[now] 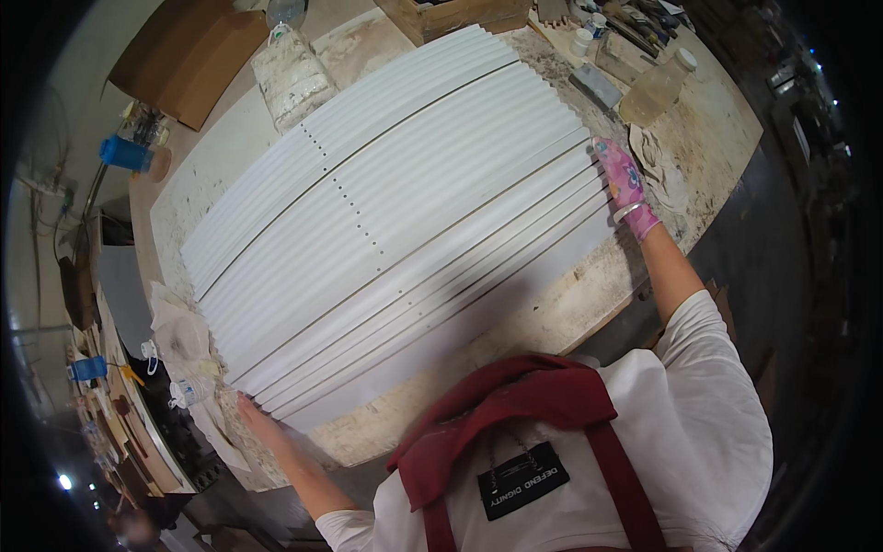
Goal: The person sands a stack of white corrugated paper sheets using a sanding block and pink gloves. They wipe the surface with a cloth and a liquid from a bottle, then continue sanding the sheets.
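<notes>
Long white strips [386, 202] with ridged faces lie side by side across the worktable, slanting up from left to right. Dark gaps split them into groups, and a dotted line of small holes crosses them. My left hand [258, 421], bare, is at the left end of the nearer strips, its fingertips closed against a strip's end. My right hand [623, 179] wears a pink flowered glove with a pale band at the wrist. Its fingers are closed on the right end of the nearer strips, and its palm side is hidden.
The worktable [570, 304] has a stained surface. Beyond the strips are a white wrapped bundle [292, 78], brown cardboard [184, 60] and a wooden box [451, 18]. A cloudy jar [658, 87] and grey block [596, 86] stand far right. A white bottle [189, 392] lies near my left hand.
</notes>
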The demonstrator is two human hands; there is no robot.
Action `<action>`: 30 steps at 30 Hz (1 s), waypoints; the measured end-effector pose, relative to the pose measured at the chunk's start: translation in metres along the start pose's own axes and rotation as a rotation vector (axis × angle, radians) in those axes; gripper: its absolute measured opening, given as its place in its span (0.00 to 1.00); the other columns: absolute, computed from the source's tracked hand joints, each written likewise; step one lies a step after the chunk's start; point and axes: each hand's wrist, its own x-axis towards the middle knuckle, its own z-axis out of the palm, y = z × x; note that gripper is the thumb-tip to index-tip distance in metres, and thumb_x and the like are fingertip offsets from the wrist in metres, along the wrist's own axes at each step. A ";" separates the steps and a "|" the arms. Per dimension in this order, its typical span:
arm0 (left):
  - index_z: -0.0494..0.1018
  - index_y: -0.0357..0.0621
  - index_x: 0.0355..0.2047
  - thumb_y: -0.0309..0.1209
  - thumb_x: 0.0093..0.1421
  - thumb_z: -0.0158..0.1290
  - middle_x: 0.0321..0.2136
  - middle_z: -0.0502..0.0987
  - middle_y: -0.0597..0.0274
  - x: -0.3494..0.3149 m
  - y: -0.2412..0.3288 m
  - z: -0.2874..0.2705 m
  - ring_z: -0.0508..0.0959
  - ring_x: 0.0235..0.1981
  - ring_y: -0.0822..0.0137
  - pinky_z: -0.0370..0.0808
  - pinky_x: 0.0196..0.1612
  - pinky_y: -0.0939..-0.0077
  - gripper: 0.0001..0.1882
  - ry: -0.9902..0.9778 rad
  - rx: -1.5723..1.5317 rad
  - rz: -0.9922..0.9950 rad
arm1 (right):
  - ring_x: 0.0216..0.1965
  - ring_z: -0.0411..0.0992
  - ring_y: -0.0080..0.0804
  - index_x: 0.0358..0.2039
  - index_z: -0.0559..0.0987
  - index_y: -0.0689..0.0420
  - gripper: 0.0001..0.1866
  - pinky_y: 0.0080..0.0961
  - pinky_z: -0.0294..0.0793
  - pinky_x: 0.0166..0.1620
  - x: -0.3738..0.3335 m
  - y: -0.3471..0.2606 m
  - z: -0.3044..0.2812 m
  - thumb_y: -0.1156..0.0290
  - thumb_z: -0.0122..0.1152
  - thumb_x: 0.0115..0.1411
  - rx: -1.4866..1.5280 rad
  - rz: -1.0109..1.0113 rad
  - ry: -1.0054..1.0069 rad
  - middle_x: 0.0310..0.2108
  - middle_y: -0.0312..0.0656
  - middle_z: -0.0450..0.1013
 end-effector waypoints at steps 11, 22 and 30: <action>0.71 0.51 0.30 0.64 0.54 0.51 0.19 0.61 0.77 0.003 0.056 0.023 0.57 0.15 0.81 0.52 0.17 0.85 0.28 0.053 0.091 -0.349 | 0.62 0.59 0.37 0.61 0.61 0.66 0.37 0.26 0.55 0.63 0.017 -0.038 0.003 0.55 0.58 0.59 0.279 0.179 -0.140 0.61 0.50 0.61; 0.60 0.62 0.20 0.55 0.55 0.54 0.11 0.52 0.82 0.015 0.081 0.027 0.52 0.11 0.81 0.47 0.14 0.83 0.20 -0.065 0.076 -0.476 | 0.66 0.53 0.41 0.64 0.59 0.63 0.40 0.27 0.48 0.66 0.020 -0.028 -0.005 0.47 0.53 0.60 0.025 0.127 -0.194 0.64 0.52 0.57; 0.52 0.45 0.66 0.55 0.69 0.31 0.66 0.55 0.59 -0.012 0.037 -0.015 0.52 0.67 0.61 0.46 0.67 0.65 0.34 -0.269 -0.291 -0.169 | 0.56 0.65 0.34 0.57 0.68 0.63 0.24 0.27 0.61 0.60 0.000 0.032 -0.035 0.62 0.52 0.64 0.622 0.120 -0.062 0.55 0.47 0.68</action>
